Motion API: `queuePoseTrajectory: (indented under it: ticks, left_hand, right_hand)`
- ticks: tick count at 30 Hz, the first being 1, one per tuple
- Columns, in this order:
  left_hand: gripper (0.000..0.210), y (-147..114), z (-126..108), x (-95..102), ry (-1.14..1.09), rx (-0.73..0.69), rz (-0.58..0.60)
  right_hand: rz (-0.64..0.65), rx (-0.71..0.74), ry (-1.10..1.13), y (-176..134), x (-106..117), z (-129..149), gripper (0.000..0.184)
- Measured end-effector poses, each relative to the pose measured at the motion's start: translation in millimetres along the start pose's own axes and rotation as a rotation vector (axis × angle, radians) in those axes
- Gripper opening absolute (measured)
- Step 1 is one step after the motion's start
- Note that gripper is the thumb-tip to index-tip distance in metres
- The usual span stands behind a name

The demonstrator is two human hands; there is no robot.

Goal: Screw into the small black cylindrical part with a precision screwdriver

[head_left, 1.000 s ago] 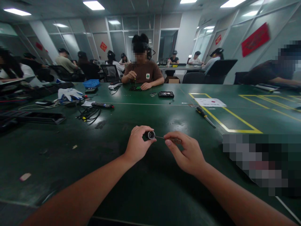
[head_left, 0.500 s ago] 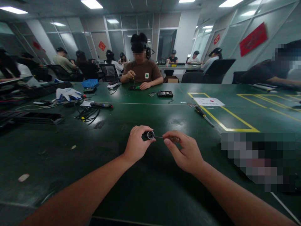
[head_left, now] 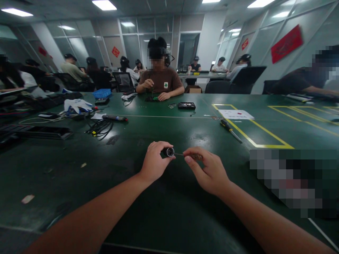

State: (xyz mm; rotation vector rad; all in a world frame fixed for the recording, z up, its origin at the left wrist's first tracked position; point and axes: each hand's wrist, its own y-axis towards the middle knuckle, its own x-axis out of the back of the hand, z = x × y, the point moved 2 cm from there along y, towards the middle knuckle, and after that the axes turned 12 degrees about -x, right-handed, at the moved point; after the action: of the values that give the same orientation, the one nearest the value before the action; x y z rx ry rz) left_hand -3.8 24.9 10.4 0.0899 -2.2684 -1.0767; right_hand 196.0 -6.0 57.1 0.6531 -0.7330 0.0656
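My left hand is closed around a small black cylindrical part, its round silvery-rimmed end turned toward me. Between the thumb and fingers of my right hand is a slim screwdriver with a see-through brownish handle. Its thin shaft points left at the rim of the cylindrical part; whether the tip touches it is too small to tell. Both hands are held above the green table.
Beyond my right hand lies a yellow-and-black screwdriver beside yellow tape. Black cables, a pen-like tool and white gloves are at the left. Across the table a person works near a black device.
The view has shifted very slightly. My hands keep nearly the same pose, with the cylindrical part and screwdriver still held.
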Motion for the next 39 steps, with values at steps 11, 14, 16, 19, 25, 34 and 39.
queuePoseTrajectory:
  ticks: [11, 14, 16, 19, 25, 34, 39]
  left_hand:
    - [0.038, 1.2, -2.3, 0.6, 0.005, -0.013, -0.004]
    - [0.038, 0.3, -0.9, 0.1, 0.003, -0.008, -0.002]
    - [0.039, -0.3, 0.3, -0.3, 0.002, -0.003, 0.0]
    - [0.04, -0.5, 1.0, -0.8, 0.0, -0.002, 0.003]
    - [0.039, 0.5, -1.3, 0.7, 0.009, -0.01, 0.003]
    - [0.039, -0.6, 0.5, -0.6, 0.011, -0.008, 0.009]
    - [0.039, -0.7, 0.7, -1.3, -0.002, -0.019, -0.002]
  right_hand:
    - [-0.077, -0.006, 0.02, -1.1, 4.2, -0.2, 0.011]
    - [-0.033, 0.001, 0.021, -0.6, 1.9, -1.0, 0.011]
    - [-0.003, -0.003, 0.016, -0.5, -0.1, -2.0, 0.011]
    - [0.013, -0.007, 0.01, -0.8, -1.5, -2.9, 0.012]
    - [-0.026, -0.021, 0.011, -1.7, 1.2, -3.2, 0.011]
    - [0.012, -0.041, 0.035, 0.7, -1.1, -3.9, 0.012]
    - [0.022, -0.071, 0.051, 0.8, -2.0, -2.5, 0.012]
